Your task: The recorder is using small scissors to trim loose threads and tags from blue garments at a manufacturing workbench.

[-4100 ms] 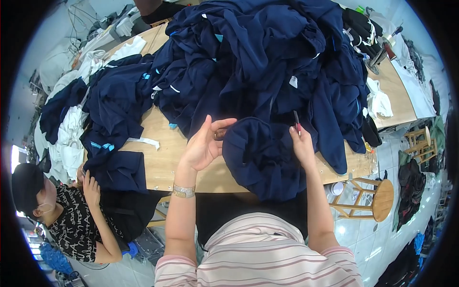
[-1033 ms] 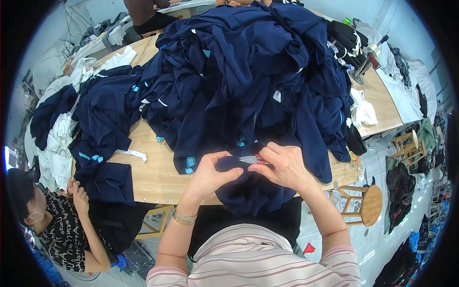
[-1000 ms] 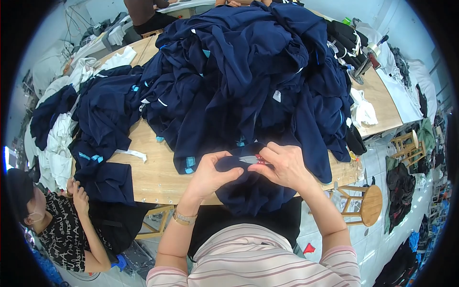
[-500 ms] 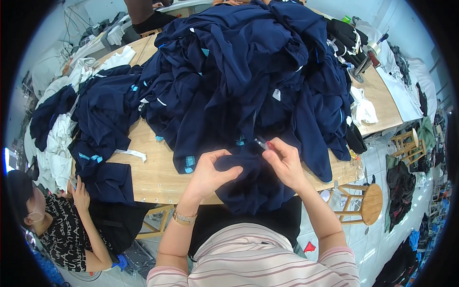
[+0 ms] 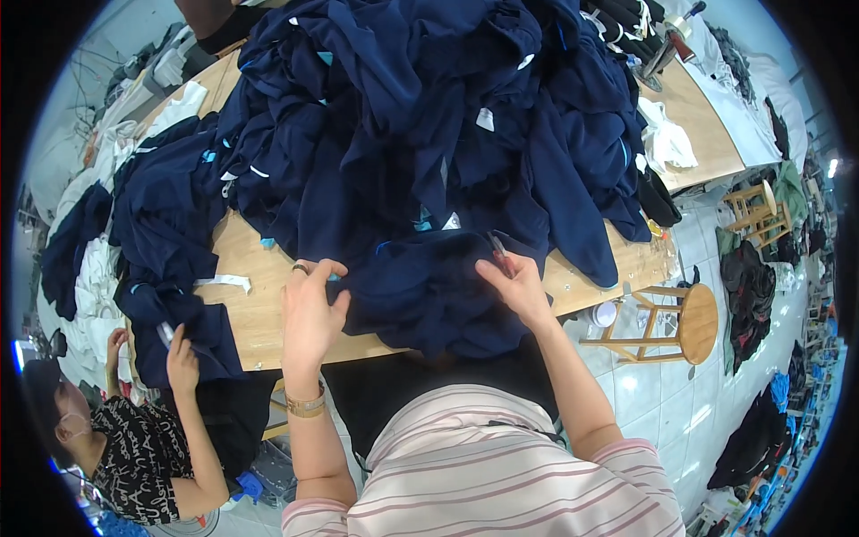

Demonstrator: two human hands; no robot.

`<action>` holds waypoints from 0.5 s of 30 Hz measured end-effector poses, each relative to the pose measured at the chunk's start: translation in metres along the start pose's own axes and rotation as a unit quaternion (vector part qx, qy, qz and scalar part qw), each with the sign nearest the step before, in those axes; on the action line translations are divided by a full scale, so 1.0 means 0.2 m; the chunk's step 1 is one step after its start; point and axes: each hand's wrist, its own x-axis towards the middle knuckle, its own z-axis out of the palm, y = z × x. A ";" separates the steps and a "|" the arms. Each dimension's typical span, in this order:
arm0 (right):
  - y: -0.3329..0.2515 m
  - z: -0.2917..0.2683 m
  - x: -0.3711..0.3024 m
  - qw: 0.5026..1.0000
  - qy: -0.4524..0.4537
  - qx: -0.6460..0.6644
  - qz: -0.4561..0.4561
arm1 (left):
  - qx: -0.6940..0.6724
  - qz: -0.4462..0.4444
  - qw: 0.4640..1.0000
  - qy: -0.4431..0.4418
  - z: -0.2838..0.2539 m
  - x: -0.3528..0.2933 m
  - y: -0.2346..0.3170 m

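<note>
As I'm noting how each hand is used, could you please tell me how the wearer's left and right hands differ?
The left hand is open, while the right hand grips red-handled snips. The left hand has a gold-coloured band at its wrist; the right hand has none. Both are ungloved, at opposite sides of the navy garment.

A navy garment (image 5: pixel 425 291) lies bunched and wrinkled across the centre of the frame; slim red-handled snips (image 5: pixel 503 256), right of centre, tilt toward the upper left
</note>
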 end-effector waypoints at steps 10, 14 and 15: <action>-0.16 -0.03 -0.10 0.855 -0.065 0.503 0.112 | -0.185 0.150 0.964 -0.118 0.28 -0.01 0.26; -0.14 -0.10 -0.05 0.834 -0.038 0.527 0.161 | -0.610 -0.010 0.741 -0.282 0.24 0.05 0.15; -0.13 -0.12 -0.04 0.835 -0.050 0.523 0.164 | -0.634 -0.048 0.728 -0.257 0.25 0.05 0.13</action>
